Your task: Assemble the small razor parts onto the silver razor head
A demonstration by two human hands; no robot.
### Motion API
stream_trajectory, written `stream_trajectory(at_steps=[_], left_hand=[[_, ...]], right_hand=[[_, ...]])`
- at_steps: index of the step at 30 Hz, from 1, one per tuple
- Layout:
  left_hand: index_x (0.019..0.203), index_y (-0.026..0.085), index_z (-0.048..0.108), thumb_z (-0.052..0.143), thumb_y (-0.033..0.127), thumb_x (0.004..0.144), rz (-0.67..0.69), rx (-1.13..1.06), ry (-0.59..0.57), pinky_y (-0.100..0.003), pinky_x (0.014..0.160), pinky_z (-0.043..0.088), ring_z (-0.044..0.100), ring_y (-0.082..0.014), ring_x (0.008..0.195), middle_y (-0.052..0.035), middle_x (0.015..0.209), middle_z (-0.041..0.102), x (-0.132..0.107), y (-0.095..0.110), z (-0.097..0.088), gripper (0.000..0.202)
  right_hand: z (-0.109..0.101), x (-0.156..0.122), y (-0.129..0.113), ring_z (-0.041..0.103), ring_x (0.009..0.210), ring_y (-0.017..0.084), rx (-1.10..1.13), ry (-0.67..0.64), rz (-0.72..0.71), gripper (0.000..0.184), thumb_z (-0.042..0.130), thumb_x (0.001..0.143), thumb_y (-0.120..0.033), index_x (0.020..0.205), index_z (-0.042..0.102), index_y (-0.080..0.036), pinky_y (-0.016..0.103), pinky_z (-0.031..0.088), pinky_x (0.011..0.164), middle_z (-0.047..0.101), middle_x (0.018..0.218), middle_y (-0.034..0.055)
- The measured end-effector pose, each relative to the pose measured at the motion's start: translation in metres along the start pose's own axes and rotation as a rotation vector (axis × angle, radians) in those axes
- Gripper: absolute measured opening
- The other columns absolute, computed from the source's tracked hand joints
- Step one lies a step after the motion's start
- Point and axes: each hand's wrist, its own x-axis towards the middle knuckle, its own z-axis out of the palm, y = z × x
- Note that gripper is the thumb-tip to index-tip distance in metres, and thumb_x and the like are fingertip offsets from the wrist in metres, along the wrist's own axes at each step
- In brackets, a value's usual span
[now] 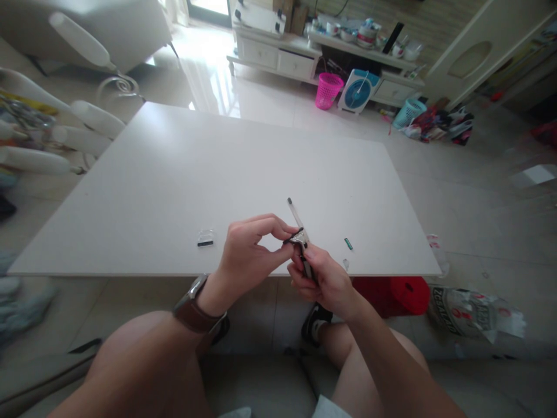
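Ahead of my left hand (252,249) and right hand (326,278), the tabletop (209,168) gives me open room to its far edge, beyond the thin rod (296,215) jutting forward. Sliding left, I'd meet a small clear case (205,244); right, a green strip (348,244) and transparent scrap (346,264).

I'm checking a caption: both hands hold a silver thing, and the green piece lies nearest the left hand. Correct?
Not quite: the green piece lies nearest the right hand, as the head view shows. It and the left hand do hold the silver thing.
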Motion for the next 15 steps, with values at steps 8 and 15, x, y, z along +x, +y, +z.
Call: stream_trajectory(at_steps=[8,15], left_hand=[[0.069,0.019,0.062,0.077,0.005,0.076,-0.020,0.008,-0.017,-0.025,0.072,0.061,0.078,-0.0166,0.080,-0.0023,0.082,0.081,0.0005,0.0009,0.0025,0.022],[0.069,0.020,0.060,0.073,0.002,0.075,-0.060,0.007,0.021,-0.027,0.072,0.061,0.078,-0.0171,0.080,-0.0016,0.084,0.081,-0.0028,0.0075,0.0057,0.023]], right_hand=[[-0.0046,-0.0026,-0.0067,0.011,0.044,0.005,0.030,-0.043,0.079,0.036,0.045,0.104,-0.054,0.083,0.040,-0.024,0.014,0.014,0.039,0.029,0.057,-0.0118],[0.0033,-0.0012,0.0032,0.012,0.045,0.005,0.012,0.041,-0.008,0.040,0.050,0.100,-0.059,0.082,0.040,-0.024,0.016,0.015,0.040,0.030,0.057,-0.0115]])
